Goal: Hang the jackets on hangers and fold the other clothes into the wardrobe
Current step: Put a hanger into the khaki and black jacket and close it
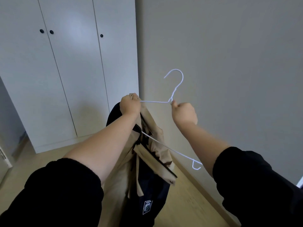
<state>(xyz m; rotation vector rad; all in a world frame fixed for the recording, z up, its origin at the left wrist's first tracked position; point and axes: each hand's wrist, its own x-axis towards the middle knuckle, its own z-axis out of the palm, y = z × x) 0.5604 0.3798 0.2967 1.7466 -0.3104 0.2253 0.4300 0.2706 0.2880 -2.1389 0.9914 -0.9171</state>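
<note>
Hanging between the two bare forearms, the beige jacket (157,145) droops limp above the floor (188,194), with dark badge-marked cloth under it that may be its lining or another garment. It looks soft and moderately heavy, likely to slide off thin wire, so the collar or shoulder seam seems the best hold. The left hand (130,104) is fisted around the jacket's top edge together with one end of the white wire hanger (182,78), knuckles up. The right hand (184,113) pinches the light, springy hanger just below its hook, wrist raised. Beyond, the wardrobe (73,71) stands closed.
</note>
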